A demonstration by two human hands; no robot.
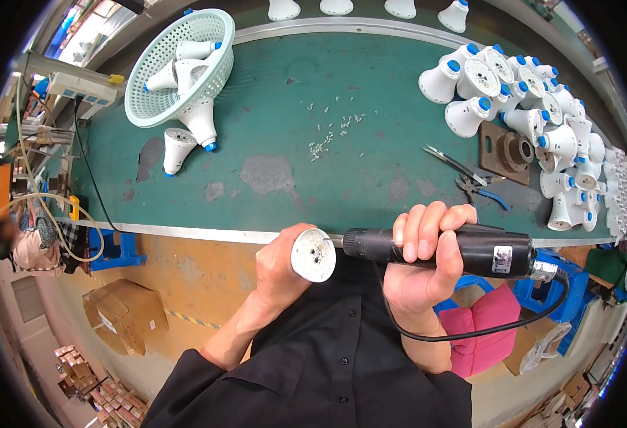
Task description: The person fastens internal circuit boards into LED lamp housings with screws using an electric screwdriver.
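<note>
My left hand [276,265] is closed around a white LED bulb housing [315,258], its round speckled end facing the camera. My right hand [422,265] grips a black electric screwdriver [509,255] held level, fingers over the top and thumb in front. The driver's tip points left and meets the side of the housing's rim; whether a screw sits there is too small to tell. A black cable [470,335] loops from the driver's right end below my right wrist. Both hands are at the near edge of the green worktable [206,214].
Small loose screws [320,148] are scattered mid-table. A pale green basket [136,85] holds several housings at the left, with two more [179,148] beside it. Many housings [463,118] crowd the right side, near blue-handled pliers [483,192] and a brown metal fixture [502,151].
</note>
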